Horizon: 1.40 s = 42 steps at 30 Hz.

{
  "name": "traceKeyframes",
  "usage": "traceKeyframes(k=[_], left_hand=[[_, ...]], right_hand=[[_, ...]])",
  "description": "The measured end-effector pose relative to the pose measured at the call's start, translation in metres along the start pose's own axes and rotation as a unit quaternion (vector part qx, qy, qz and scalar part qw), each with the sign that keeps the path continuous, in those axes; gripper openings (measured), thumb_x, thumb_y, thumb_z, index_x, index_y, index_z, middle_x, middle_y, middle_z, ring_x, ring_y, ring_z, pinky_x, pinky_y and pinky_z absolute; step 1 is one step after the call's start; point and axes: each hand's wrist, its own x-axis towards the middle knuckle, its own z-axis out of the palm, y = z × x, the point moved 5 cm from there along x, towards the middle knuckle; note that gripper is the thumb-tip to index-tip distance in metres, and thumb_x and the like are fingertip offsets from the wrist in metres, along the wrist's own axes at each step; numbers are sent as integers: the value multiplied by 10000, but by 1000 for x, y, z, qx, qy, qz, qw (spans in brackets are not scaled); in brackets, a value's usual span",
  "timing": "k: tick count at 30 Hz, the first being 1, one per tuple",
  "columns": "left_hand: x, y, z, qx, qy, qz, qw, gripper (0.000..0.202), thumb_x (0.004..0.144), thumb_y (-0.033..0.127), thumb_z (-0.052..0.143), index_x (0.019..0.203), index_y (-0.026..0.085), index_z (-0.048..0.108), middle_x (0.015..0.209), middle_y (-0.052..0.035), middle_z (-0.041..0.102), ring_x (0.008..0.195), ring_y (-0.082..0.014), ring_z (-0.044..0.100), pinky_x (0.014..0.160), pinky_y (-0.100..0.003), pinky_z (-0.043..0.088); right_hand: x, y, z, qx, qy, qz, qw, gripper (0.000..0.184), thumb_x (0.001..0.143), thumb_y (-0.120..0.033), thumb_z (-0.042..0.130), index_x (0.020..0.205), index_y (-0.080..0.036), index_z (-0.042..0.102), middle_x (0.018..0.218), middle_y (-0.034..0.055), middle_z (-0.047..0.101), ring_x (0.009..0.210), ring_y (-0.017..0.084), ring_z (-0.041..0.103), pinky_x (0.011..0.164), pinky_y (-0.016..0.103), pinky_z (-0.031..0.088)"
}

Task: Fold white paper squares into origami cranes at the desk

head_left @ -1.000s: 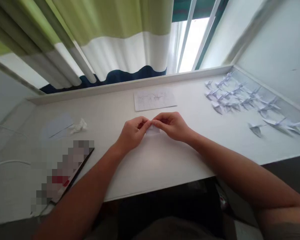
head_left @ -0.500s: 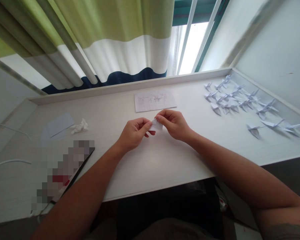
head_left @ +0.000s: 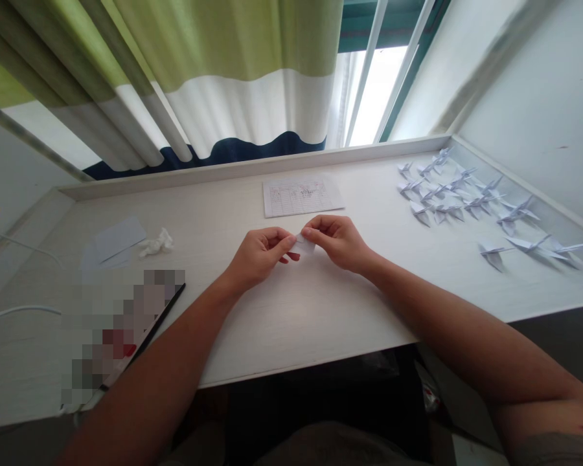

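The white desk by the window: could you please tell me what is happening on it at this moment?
A person holds a small white paper in the fingertip grip of the left hand and the right hand, over the white desk. Folded paper birds are grouped to the right. A printed sheet lies just beyond the hands. To the left lie plain white sheets and a crumpled white piece.

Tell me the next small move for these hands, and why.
Probably press the right hand along the upper edge of the small white paper: the left hand pinches its left side, and the right fingertips sit at that edge.
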Motion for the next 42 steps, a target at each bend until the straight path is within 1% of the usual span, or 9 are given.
traceKeyframes(k=[4,7,12,18,22,25,28,33,42], left_hand=[[0,3,0,-30,-9,-19,999,637,966,749,587,959,136,761,853,-110,807,780,-244,797,676,-333,625],[-1,4,1,-47,-7,-27,999,705,992,779,495,959,127,762,859,-128,812,782,-249,792,673,-340,628],[-1,3,1,-33,9,-30,999,584,945,710,658,940,134,757,791,-90,777,750,-235,782,627,-312,623],[0,-3,3,-58,-36,-67,995,485,903,633,762,984,155,772,857,-88,795,758,-215,787,624,-296,635],[0,-3,1,-24,-32,-42,998,424,869,547,827,1047,167,774,904,-89,813,774,-212,792,615,-279,626],[0,-2,0,-15,-22,-21,999,378,849,492,846,1011,158,777,898,-90,815,781,-216,789,606,-279,621],[0,-1,-2,-26,-14,-22,999,338,840,465,842,937,148,774,808,-78,797,712,-201,768,601,-287,616],[-1,2,-2,4,-32,-33,999,246,851,387,815,857,145,775,692,-55,762,645,-164,719,612,-267,591],[-1,5,1,-30,-53,-46,997,205,850,352,783,796,156,764,676,-56,757,642,-168,715,618,-274,587]], right_hand=[[0,0,-1,16,12,-7,1000,402,868,-567,795,783,-183,717,755,38,728,710,161,645,667,310,544],[0,0,-1,19,15,-10,1000,411,857,-582,808,780,-186,728,768,41,741,726,168,661,684,318,564],[-1,-1,-1,14,10,-21,1000,387,867,-556,806,780,-183,754,749,34,745,714,164,664,674,312,567],[0,1,-2,-6,16,-18,1000,403,867,-573,800,801,-178,749,757,39,743,706,162,662,662,314,573],[1,5,-2,0,14,2,1000,401,877,-562,793,806,-172,735,765,43,739,678,151,652,631,304,570],[-1,3,-1,-3,-13,-22,1000,305,923,-462,766,1022,-174,764,806,27,733,708,150,666,664,306,582],[-5,-4,2,-60,-56,-82,993,296,934,-305,740,1215,-214,751,933,31,742,798,156,685,734,317,590],[-7,-7,3,-150,-49,-141,977,173,962,-228,684,1081,-240,810,930,35,735,822,158,663,722,302,558],[-7,-12,2,-153,-66,-177,970,171,1019,-295,681,1056,-277,847,938,42,755,827,171,679,735,324,545]])
